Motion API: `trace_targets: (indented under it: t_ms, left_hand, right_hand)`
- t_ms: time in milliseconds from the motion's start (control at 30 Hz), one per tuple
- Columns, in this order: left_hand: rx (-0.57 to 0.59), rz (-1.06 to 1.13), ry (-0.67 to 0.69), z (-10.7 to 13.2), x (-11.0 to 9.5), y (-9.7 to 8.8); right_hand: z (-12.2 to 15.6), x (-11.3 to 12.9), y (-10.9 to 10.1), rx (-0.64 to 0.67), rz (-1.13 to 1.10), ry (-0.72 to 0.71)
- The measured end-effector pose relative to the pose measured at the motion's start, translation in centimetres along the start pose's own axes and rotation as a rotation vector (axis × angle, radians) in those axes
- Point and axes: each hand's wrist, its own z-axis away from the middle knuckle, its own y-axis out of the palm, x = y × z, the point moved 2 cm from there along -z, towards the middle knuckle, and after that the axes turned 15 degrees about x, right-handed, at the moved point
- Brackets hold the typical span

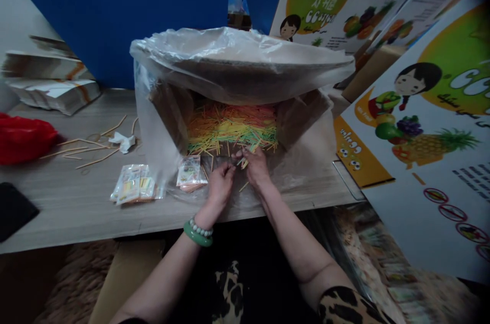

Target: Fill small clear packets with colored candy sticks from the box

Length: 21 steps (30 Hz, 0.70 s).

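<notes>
A cardboard box lined with a clear plastic bag lies on its side on the wooden table, spilling a heap of thin coloured sticks in red, yellow and green. My right hand is at the box mouth, fingers pinched on a few coloured sticks. My left hand, with a green bangle and bead bracelet at the wrist, is curled close beside it, its fingertips meeting the same sticks. A small printed packet lies just left of my left hand.
More small packets lie on the table to the left, with loose sticks and a scrap of white paper. A red bag and stacked flat cartons are far left. Printed fruit-picture cartons stand at the right.
</notes>
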Motion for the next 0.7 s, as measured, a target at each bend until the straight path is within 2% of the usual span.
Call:
trace_targets:
  t_ms: [67, 200, 267, 367, 467, 533, 633, 700]
  left_hand:
    - [0.025, -0.193, -0.049, 0.9, -0.1, -0.1]
    - [0.251, -0.581, -0.076, 2.2, -1.0, 1.2]
    - [0.307, -0.703, -0.087, 2.4, -1.6, 2.0]
    - [0.336, -0.762, -0.09, 2.4, -1.8, 2.7]
    - [0.281, -0.659, -0.122, 2.3, -1.2, 2.4]
    - [0.178, -0.453, -0.12, 2.1, -0.6, 1.9]
    - [-0.03, -0.08, -0.021, 1.6, -0.2, 1.0]
    - [-0.098, 0.108, 0.042, 1.0, -0.2, 0.7]
  right_hand:
    - [-0.2, 1.4, -0.8, -0.001, -0.056, -0.012]
    - [0.7, 2.9, -2.8, 0.04, -0.001, -0.033]
    - [1.5, 2.1, -3.7, 0.046, 0.118, -0.015]
    - [2.5, -0.1, -4.7, 0.051, 0.421, 0.045]
    - [2.9, -1.3, -5.1, 0.062, 0.592, 0.041]
    - [2.9, -1.1, -4.9, 0.061, 0.508, 0.022]
    - [2.8, -0.4, -3.4, 0.122, 0.344, 0.03]
    - [2.7, -0.5, -2.1, 0.14, 0.287, 0.028]
